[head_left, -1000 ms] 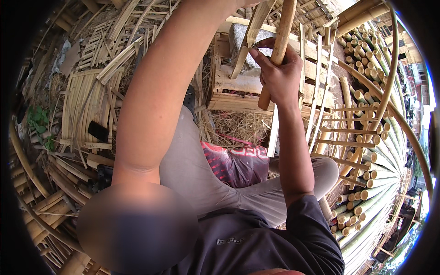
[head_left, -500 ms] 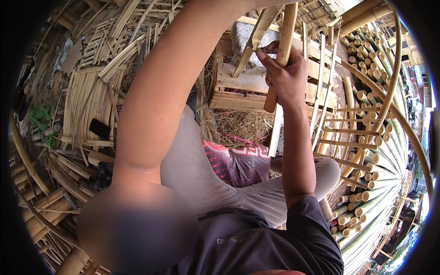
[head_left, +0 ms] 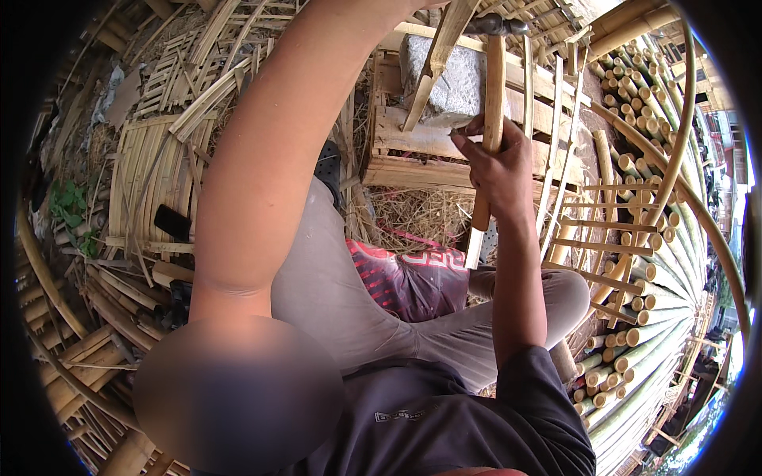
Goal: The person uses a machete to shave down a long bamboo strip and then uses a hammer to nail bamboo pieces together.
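At two o'clock, the right hand (head_left: pixel 504 170) is gripping, fingers curled closed, a brown wooden-handled hammer with a dark metal head (head_left: pixel 494 95), its head pointing to twelve, presumably for swinging freely. At the hand's eleven o'clock, a split tan bamboo strip (head_left: pixel 446 46) is overlapping a rough grey rectangular block (head_left: pixel 464 79), which is probably serving as firm backing. The left hand is lying beyond the top edge at twelve; its grip cannot be told.

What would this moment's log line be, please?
right hand: holding black-headed, wood-handled hammer | left hand: mostly cropped | rough grey block: on slatted wooden crate
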A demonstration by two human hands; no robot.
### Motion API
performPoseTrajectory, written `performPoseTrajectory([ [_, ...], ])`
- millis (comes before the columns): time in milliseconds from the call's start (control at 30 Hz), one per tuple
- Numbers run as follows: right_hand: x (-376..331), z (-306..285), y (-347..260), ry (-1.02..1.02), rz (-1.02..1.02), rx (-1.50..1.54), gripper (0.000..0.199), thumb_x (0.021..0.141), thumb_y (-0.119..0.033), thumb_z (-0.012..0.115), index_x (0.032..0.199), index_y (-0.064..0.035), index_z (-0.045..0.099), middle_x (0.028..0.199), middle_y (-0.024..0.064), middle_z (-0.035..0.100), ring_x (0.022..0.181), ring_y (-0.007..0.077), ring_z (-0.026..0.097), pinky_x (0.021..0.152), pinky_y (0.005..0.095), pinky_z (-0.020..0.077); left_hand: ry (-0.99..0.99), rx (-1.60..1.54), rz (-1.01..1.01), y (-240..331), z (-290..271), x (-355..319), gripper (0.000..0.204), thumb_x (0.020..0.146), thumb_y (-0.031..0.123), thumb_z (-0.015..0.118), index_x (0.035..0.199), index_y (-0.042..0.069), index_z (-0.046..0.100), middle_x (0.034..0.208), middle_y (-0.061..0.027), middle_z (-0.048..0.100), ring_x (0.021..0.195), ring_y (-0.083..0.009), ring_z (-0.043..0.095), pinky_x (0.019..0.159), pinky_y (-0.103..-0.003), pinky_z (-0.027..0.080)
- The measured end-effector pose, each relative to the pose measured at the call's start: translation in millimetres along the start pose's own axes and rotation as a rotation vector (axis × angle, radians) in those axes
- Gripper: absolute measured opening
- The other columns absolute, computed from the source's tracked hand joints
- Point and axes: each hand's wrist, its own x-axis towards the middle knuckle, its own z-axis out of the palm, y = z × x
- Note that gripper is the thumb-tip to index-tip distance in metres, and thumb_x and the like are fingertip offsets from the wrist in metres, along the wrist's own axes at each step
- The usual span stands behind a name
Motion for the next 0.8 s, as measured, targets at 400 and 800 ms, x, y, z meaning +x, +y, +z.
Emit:
performPoseTrajectory([
  [400,-93,0,46,0.076,0.116,-0.028,0.026,0.096,-0.023,0.069,0.1,0.0022,0.064,0.069,0.0021,0.054,0.058,0.0101,0.05,0.051,0.0284,0.0406,0.029,-0.034,0.15,-17,10,11,0.029,0.103,0.029,0.051,0.083,0.011,0.062,0.053,0.0032,0.047,0.041,-0.0065,0.039,0.038,-0.026,0.036],
  [800,-81,3,7,0.222,-0.48,-0.43,0.013,0.1,-0.008,0.055,0.099,0.0035,0.05,0.054,0.0141,0.05,0.043,0.0316,0.052,0.042,0.0407,0.0345,0.027,0.086,-0.008,6,24,10,0.029,0.102,0.021,0.05,0.077,0.01,0.06,0.05,0.0037,0.043,0.037,-0.0062,0.037,0.032,-0.024,0.033],
])
